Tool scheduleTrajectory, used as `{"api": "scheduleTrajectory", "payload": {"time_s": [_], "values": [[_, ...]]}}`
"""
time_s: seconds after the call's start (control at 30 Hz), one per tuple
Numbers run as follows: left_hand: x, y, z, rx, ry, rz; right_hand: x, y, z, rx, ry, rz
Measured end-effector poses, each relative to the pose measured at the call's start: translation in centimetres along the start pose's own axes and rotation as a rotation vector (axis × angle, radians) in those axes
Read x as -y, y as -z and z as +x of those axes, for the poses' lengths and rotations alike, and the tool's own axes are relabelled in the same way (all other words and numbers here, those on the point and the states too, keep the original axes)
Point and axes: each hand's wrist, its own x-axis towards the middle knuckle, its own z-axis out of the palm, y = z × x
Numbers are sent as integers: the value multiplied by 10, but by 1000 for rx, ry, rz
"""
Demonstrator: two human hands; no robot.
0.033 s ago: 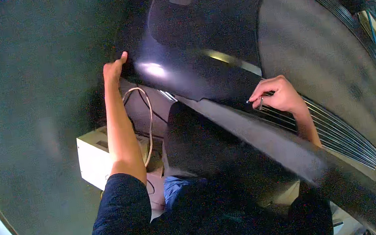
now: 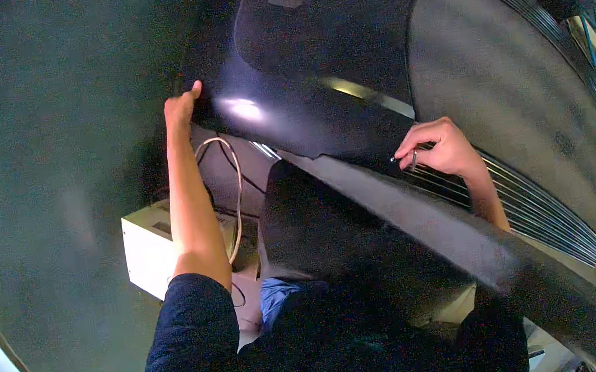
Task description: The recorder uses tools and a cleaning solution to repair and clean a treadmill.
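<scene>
A large smooth dark panel with a bright glossy spot lies in front of me. At its left edge is my left hand, thumb pointing up and right beside the dark surface. The other fingers are hidden, so I cannot tell whether they grip that edge. Near the panel's lower right corner, my right hand is closed in a pinch. Between its thumb and fingers sits a small thin metal piece, with a bright tip showing at the fingertips; its exact kind is unclear.
A long grey bar runs diagonally below the panel. Right of it are ribbed metallic strips and a grey sheet. A pale box with a looped beige cable stands behind my left forearm. A big dark green surface fills the left.
</scene>
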Motion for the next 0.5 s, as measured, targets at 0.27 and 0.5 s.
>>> {"api": "scheduleTrajectory", "payload": {"time_s": [0.27,0.5], "values": [[4,-36,-10,-161,-72,-113,-18,5,-9,1,-41,-94],[-16,-83,-37,-574,-74,-374,-26,11,-9,-18,-24,-8]]}}
